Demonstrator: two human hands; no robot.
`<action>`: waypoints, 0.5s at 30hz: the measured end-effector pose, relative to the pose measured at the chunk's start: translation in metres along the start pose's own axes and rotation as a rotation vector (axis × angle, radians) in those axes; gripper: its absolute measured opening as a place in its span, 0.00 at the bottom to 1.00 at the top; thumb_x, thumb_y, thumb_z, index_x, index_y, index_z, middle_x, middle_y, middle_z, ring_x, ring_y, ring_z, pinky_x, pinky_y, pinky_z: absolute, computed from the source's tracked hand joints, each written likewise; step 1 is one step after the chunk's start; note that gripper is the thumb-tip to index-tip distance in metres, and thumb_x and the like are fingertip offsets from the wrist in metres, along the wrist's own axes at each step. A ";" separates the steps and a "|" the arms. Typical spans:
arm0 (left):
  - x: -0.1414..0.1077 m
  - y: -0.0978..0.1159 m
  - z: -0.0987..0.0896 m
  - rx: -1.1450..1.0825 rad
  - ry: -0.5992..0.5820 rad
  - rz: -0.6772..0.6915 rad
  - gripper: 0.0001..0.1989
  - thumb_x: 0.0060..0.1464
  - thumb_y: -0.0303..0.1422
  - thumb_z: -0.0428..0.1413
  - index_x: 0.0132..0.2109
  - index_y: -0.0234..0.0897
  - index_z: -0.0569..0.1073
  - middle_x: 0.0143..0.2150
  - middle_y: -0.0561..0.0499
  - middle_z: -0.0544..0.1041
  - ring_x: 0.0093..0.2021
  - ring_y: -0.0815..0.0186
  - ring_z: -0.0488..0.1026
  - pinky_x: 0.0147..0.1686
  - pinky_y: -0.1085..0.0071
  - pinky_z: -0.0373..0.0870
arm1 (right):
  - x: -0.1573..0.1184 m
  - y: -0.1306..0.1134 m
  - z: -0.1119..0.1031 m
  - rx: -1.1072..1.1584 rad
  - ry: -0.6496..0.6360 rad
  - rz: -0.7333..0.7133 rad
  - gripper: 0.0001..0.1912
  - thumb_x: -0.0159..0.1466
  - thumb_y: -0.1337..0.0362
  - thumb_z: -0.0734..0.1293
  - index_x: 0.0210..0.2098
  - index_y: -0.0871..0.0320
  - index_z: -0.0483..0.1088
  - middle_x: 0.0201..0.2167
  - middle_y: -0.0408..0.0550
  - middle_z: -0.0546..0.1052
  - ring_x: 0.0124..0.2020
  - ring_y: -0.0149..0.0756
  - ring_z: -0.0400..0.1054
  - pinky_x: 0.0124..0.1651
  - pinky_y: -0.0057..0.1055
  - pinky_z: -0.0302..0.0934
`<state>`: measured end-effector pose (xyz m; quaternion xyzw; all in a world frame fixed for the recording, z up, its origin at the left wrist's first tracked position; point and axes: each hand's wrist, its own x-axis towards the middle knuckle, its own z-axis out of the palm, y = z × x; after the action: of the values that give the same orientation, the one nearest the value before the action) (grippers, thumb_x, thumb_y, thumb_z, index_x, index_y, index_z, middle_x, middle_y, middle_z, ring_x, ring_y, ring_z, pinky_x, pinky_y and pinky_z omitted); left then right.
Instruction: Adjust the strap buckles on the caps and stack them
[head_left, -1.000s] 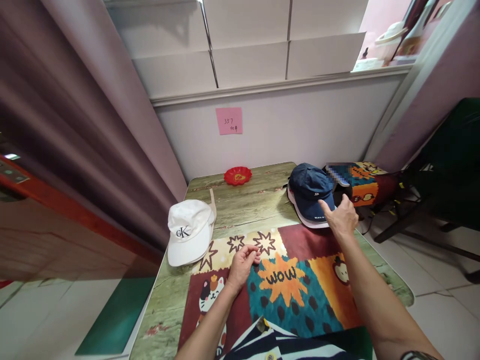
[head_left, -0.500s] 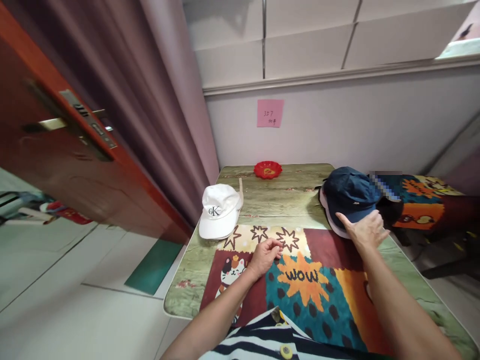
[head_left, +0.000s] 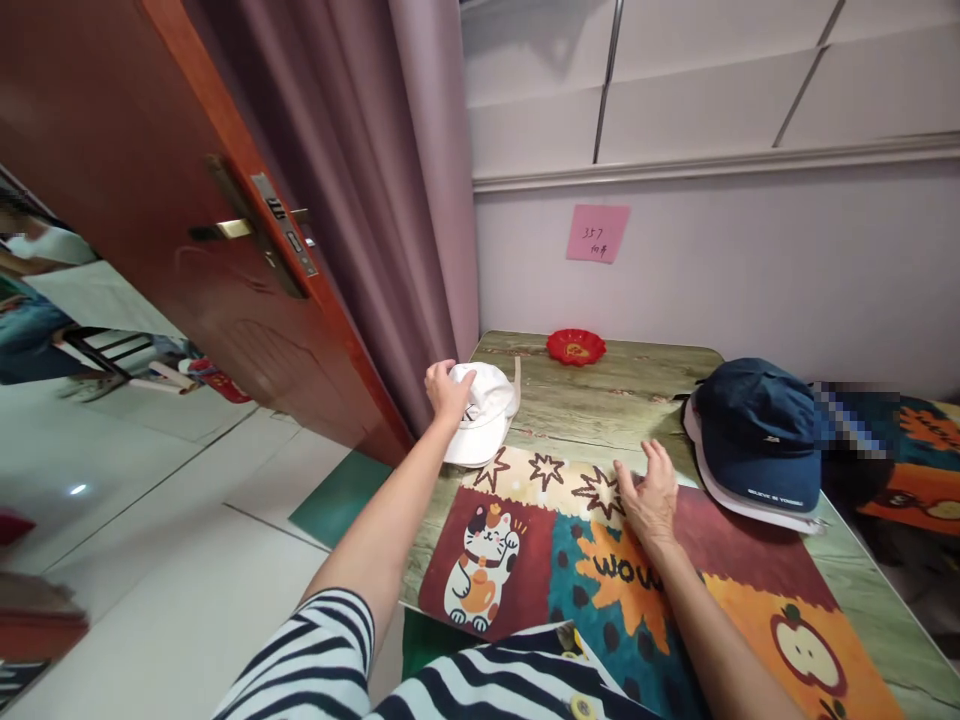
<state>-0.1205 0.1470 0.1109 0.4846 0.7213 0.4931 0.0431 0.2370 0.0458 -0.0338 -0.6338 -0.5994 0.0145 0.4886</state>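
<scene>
Left hand [head_left: 448,392], centre of the frame: thumb and fingers parted over the crown of the white cap [head_left: 491,397]; whether they grip the fabric cannot be told. The cap stands at the left edge of the table [head_left: 622,395], brim toward the viewer, its lettering partly covered. Right hand [head_left: 651,500], right of centre: bare, fingers spread, over the patterned mat [head_left: 534,540]; contact with the mat cannot be determined. Right of the frame: a navy cap [head_left: 757,430] set over a paler cap [head_left: 705,465], whose rim shows beneath, well apart from the white cap. Upper centre: a red scalloped dish [head_left: 576,346] at the table's far end and, above it, a pink note [head_left: 598,233] on the wall. Upper left: a mauve curtain [head_left: 420,150] beside a reddish-brown door [head_left: 150,130].
</scene>
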 end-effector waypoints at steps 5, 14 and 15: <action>0.014 -0.021 0.002 0.165 -0.183 -0.121 0.35 0.43 0.48 0.68 0.57 0.39 0.73 0.62 0.36 0.71 0.63 0.45 0.68 0.60 0.56 0.63 | -0.003 -0.012 0.025 0.135 -0.091 0.028 0.29 0.65 0.46 0.62 0.56 0.60 0.70 0.61 0.65 0.70 0.63 0.54 0.63 0.64 0.53 0.56; 0.011 -0.031 0.015 0.137 -0.062 -0.138 0.09 0.48 0.38 0.63 0.35 0.38 0.76 0.46 0.43 0.78 0.49 0.54 0.76 0.54 0.60 0.68 | -0.007 -0.013 0.028 0.163 -0.157 0.122 0.25 0.65 0.48 0.62 0.52 0.60 0.73 0.55 0.62 0.76 0.58 0.51 0.68 0.62 0.50 0.61; 0.012 -0.031 0.015 0.122 -0.047 -0.126 0.08 0.48 0.37 0.62 0.33 0.39 0.75 0.45 0.44 0.79 0.48 0.55 0.76 0.53 0.61 0.68 | -0.007 -0.013 0.027 0.162 -0.164 0.123 0.25 0.65 0.49 0.62 0.52 0.60 0.73 0.55 0.62 0.76 0.58 0.51 0.68 0.62 0.51 0.61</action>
<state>-0.1388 0.1642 0.0849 0.4513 0.7780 0.4329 0.0612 0.2090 0.0545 -0.0433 -0.6243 -0.5943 0.1445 0.4859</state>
